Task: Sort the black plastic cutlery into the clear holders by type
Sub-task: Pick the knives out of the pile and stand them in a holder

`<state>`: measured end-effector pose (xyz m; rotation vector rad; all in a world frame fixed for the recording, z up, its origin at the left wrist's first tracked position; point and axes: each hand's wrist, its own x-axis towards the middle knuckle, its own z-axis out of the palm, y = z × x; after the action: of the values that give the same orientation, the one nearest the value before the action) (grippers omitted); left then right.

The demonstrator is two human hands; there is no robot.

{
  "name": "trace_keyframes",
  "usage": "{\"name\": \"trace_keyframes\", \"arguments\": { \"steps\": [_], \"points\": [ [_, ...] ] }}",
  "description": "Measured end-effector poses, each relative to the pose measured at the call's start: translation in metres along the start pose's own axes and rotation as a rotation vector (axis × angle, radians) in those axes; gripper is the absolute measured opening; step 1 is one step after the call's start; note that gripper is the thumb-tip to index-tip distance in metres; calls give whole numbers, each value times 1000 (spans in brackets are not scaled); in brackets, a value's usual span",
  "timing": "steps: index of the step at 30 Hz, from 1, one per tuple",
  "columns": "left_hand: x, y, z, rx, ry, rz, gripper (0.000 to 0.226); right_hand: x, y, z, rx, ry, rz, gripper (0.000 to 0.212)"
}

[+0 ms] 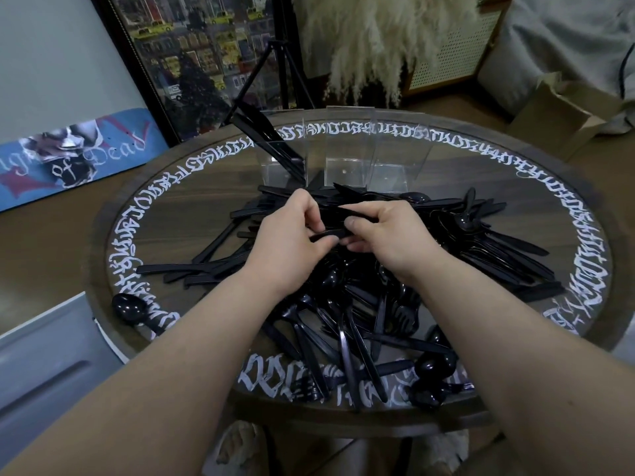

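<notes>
A big heap of black plastic cutlery [371,304], with knives, forks and spoons mixed, covers the round table [515,156]. Three clear holders stand in a row at the far side: the left holder [280,146] has several black knives leaning in it, the middle holder [345,149] and the right holder [400,152] look empty. My left hand [292,235] and my right hand [388,235] meet over the heap's middle. Both pinch a small bundle of black knives [330,231] between them.
A lone black spoon [132,309] lies at the table's left rim. More spoons [434,367] sit at the near right edge. A tripod [275,63] and framed picture stand behind the table, a cardboard box [563,111] at the right, a skateboard deck [75,152] at the left.
</notes>
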<state>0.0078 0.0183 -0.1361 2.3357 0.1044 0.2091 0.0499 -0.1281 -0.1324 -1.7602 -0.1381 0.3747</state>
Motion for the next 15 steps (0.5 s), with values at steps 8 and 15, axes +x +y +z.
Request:
{"name": "trace_keyframes", "arguments": {
  "steps": [8,15],
  "points": [
    [3,0,-3,32,192,13,44,-1,-4,0,210,-100,45,20],
    [0,-1,-4,82,168,16,56,0,-6,4,106,-65,26,16]
  ]
}}
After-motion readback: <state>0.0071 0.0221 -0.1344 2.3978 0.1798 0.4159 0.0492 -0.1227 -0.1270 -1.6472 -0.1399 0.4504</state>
